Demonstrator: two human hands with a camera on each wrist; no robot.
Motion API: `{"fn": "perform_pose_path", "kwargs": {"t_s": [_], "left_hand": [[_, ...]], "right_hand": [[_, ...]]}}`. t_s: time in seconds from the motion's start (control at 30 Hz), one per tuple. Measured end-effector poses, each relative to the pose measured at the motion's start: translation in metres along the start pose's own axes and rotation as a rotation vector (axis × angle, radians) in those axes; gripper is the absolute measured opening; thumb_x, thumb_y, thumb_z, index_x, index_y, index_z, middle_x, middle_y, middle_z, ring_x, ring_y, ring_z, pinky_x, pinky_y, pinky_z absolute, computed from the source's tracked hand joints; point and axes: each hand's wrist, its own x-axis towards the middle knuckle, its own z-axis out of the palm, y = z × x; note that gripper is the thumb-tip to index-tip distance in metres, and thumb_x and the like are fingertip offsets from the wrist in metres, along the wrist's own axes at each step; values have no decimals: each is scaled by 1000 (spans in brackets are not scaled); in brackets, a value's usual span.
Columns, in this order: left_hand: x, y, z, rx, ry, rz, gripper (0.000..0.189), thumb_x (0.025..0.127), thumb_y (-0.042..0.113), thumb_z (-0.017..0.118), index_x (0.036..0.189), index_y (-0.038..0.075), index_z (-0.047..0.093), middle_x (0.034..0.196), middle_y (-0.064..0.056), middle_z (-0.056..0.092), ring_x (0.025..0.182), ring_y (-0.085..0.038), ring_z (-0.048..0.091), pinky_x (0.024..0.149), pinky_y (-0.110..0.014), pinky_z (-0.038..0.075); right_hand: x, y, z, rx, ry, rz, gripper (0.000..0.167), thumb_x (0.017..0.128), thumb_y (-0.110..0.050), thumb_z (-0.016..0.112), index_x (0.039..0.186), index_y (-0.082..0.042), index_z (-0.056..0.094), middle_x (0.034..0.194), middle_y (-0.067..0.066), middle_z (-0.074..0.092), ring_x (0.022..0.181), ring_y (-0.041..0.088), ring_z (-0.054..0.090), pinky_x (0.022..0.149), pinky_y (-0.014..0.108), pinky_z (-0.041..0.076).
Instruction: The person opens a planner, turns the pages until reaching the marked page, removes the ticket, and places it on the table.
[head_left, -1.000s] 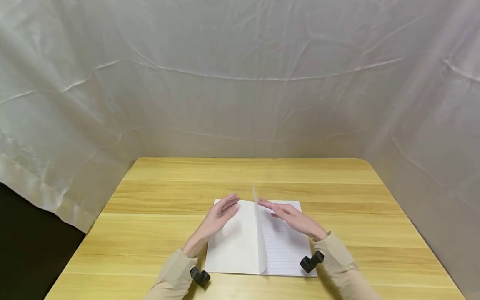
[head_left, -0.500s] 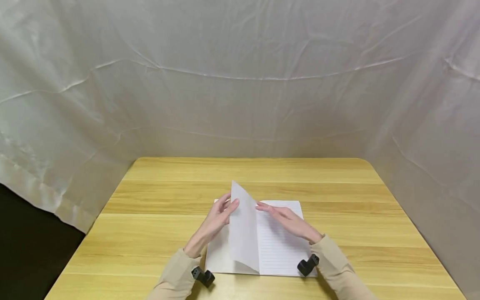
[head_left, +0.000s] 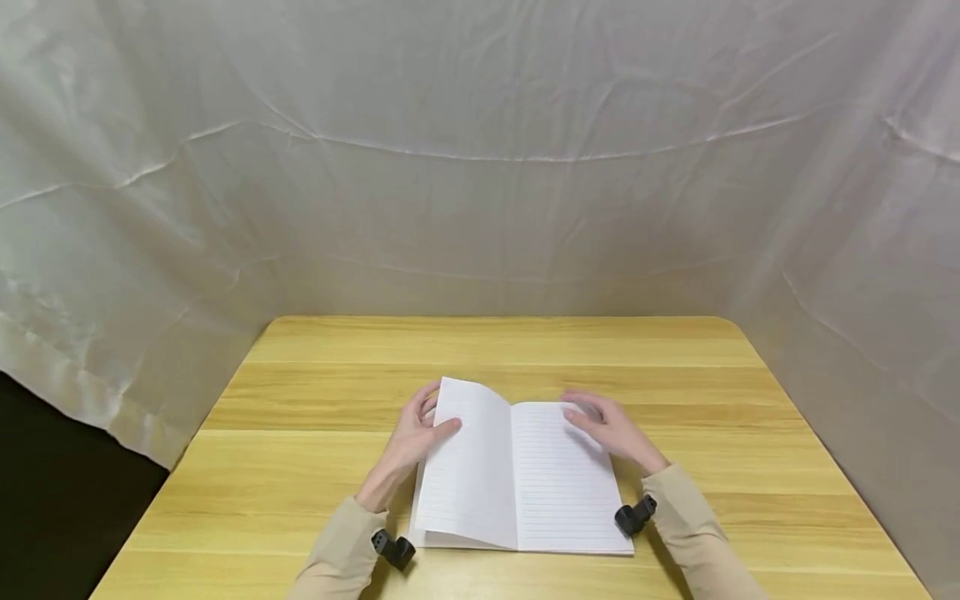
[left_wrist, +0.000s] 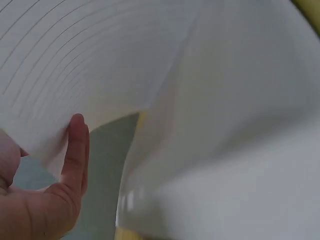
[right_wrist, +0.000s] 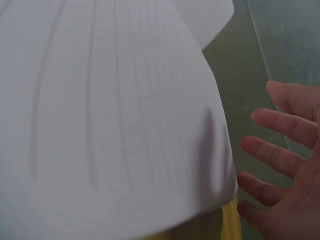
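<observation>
A notebook (head_left: 566, 483) lies open on the wooden table, its right-hand page ruled with lines. My left hand (head_left: 408, 433) holds a raised sheet (head_left: 472, 467) near its outer edge, thumb on the front and fingers behind. That sheet curves up from the spine over the plain inside (left_wrist: 240, 165) of the left side, seen in the left wrist view. Above the far right corner of the notebook is my right hand (head_left: 615, 429). In the right wrist view its spread fingers (right_wrist: 272, 152) hold nothing and are beside the page edge.
The yellow wooden table (head_left: 495, 342) extends around the notebook on all sides. Pale grey fabric (head_left: 480, 217) hangs behind it and at both sides. Small black cameras sit at both wrists on beige sleeves (head_left: 345, 542).
The sheet has swung from upright at the spine over to the left, and my left hand has taken hold of it. My right hand has moved rightward away from the spine.
</observation>
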Motion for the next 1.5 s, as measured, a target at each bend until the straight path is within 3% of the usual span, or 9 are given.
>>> {"fn": "perform_pose_path", "kwargs": {"t_s": [0.1,0.27,0.33,0.47,0.7,0.87,1.07,1.2,1.5], "left_hand": [[1,-3,-6,92,14,2,85,87,-5,69,157,-1,22,145,-31,47,121,-46,61,91,-46,61],[4,-4,-13,243,24,13,94,84,0,77,157,-4,19,154,-34,34,139,-52,41,113,-64,40],[5,-4,-14,307,29,22,95,83,2,79,157,-5,19,154,-35,33,141,-53,38,114,-66,37],[7,-5,-14,457,35,35,96,81,5,82,156,-5,23,152,-34,38,129,-52,51,103,-62,49],[10,-6,-9,602,-2,53,94,79,9,84,154,-5,29,157,-31,35,144,-50,34,118,-66,31],[15,-8,-2,723,-113,113,95,77,19,86,152,-5,33,159,-29,32,149,-48,28,122,-66,22],[20,-7,10,901,-366,198,104,78,38,85,155,-5,29,164,-28,21,154,-50,11,125,-67,8],[19,-4,16,940,-472,163,112,78,43,84,158,-2,20,168,-25,11,155,-48,4,125,-66,2],[19,-9,15,1029,-569,80,120,77,45,85,161,1,11,170,-21,-2,157,-45,-3,124,-68,-3]], "right_hand": [[-1,6,-5,-41,5,14,41,102,-22,60,134,4,60,148,29,51,140,50,43,115,65,35],[-1,14,-10,-114,-4,15,42,100,-22,62,135,2,60,147,27,53,139,49,45,115,65,36],[0,16,-12,-126,-9,15,44,100,-23,63,135,2,60,145,26,55,138,49,46,114,64,38],[4,19,-13,-138,-19,18,46,97,-25,67,134,2,61,140,24,60,135,48,49,113,63,40],[10,25,-13,-177,-42,18,49,94,-24,71,133,4,61,136,27,62,132,49,51,111,64,41],[15,29,-14,-175,-48,36,50,91,-24,74,131,5,63,134,28,61,129,50,52,108,65,43],[19,32,-14,-160,-54,81,46,88,-24,77,126,2,67,134,27,62,128,48,53,108,62,45],[20,34,-14,-144,-56,99,44,88,-25,78,124,-1,69,134,25,62,127,46,54,107,60,46],[18,34,-15,-110,-40,102,42,87,-21,78,124,-3,70,134,25,62,128,45,54,109,61,44]]}}
